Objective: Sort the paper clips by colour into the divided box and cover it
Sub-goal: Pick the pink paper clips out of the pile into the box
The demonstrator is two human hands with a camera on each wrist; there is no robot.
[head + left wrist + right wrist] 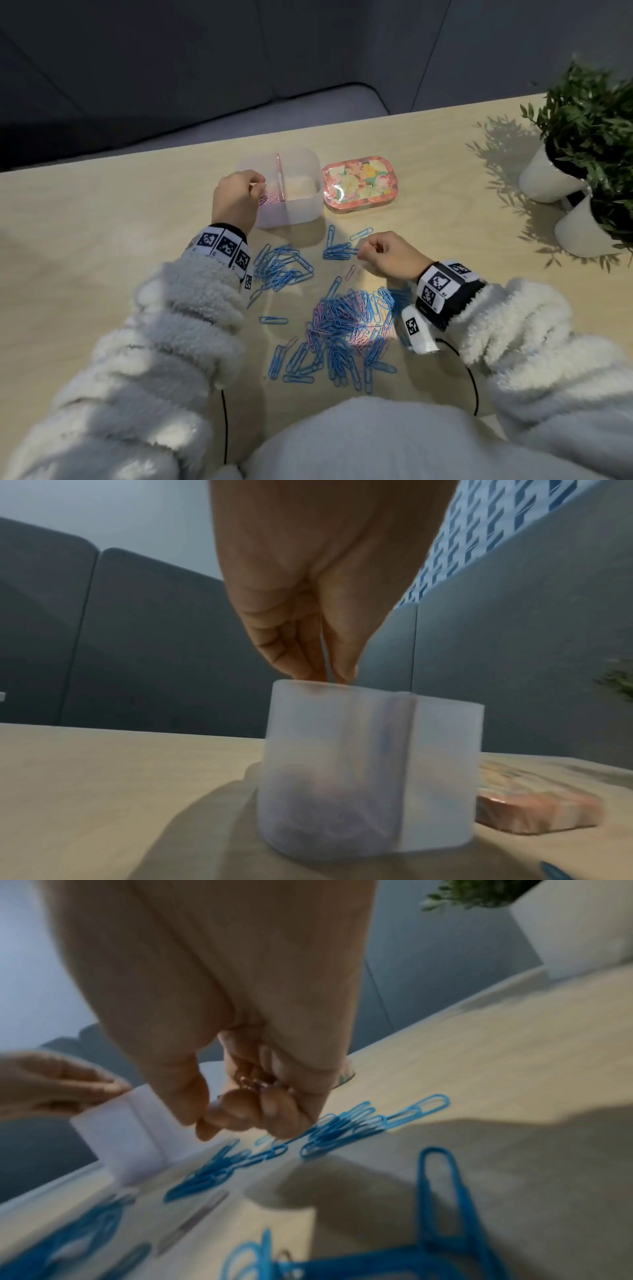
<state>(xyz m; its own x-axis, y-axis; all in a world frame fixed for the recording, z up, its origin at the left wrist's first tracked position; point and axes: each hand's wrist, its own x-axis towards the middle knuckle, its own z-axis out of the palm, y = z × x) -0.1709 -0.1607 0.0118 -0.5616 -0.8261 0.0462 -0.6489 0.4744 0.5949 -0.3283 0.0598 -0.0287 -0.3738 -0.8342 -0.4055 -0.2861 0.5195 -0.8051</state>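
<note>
The translucent white divided plastic box (301, 202) stands uncovered on the pale wooden tabletop (102, 212), pink paper clips (270, 198) in its left compartment. The left hand (236, 198) hangs over that compartment, fingertips (308, 669) pressed together at the rim; any clip held cannot be told. The right hand (387, 255), near the loose blue paper clips (337, 251), curls around pink clips (255, 1084). The floral lid (359, 183) lies beside the box.

A pale wooden bench (102, 212) carries a frosted divided box (301, 209), with a floral lid (359, 183) just beside it on the right. Nearer lie loose blue clips (284, 265) and a mixed blue-and-pink heap (349, 325). Two white plant pots (544, 181) stand at the far right.
</note>
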